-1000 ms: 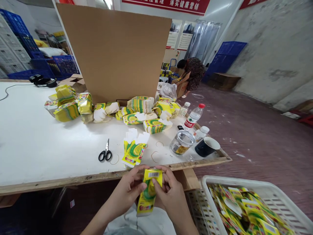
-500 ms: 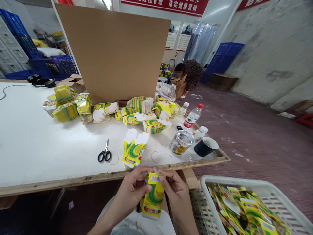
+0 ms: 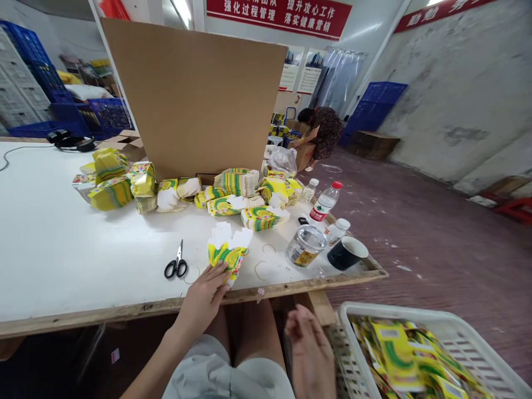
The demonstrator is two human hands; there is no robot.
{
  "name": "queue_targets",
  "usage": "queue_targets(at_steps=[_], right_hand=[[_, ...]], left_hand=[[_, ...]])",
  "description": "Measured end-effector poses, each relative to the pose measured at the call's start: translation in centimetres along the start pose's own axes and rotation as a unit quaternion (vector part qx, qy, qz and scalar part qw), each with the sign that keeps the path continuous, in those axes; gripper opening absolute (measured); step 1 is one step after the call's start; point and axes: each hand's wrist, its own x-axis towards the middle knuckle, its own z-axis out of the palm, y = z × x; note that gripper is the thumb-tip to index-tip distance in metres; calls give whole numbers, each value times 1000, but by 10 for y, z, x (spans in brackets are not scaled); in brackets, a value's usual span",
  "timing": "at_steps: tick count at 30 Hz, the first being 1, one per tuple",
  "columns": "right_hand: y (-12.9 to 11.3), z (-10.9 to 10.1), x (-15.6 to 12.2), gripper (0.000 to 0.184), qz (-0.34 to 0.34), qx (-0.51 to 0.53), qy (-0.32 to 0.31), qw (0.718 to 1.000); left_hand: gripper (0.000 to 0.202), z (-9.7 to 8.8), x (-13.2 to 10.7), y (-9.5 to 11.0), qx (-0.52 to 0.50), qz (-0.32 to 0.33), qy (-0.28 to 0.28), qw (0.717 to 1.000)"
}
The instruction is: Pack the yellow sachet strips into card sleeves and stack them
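My left hand (image 3: pixel 203 296) reaches onto the front edge of the white table (image 3: pixel 62 249), its fingers on the near end of a small stack of flat yellow-green cartons (image 3: pixel 226 252). I cannot make out whether those fingers grip the stack or only rest on it. My right hand (image 3: pixel 310 346) hovers low beside the white plastic basket (image 3: pixel 361 310), fingers spread, holding nothing. A folded yellow-green carton (image 3: pixel 394 352) lies on top of several others inside that basket.
Black scissors (image 3: pixel 177 266) and loose rubber bands (image 3: pixel 261 269) lie near the stack. Bundles of flat cartons (image 3: pixel 112 185) sit before an upright cardboard sheet (image 3: pixel 195 94). A glass jar (image 3: pixel 305 246), black mug (image 3: pixel 347 252) and water bottle (image 3: pixel 324 202) stand at the table's right corner. A person (image 3: pixel 324 130) bends over boxes behind.
Both hands held one yellow carton over my lap. That carton has left my hands; the left hand moved up to the stack on the table and the right hand swung toward the basket.
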Motion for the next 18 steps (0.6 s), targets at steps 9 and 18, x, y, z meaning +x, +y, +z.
queue_targets(at_steps=[9,18], right_hand=[[11,97,-4,44,121,17,-153,981],[-3,80,-12,31,82,-17,-264,961]], left_hand=[[34,-7,-8,20,-9,153,144,978],[45,-17,-16,54,-438,-129,91,885]])
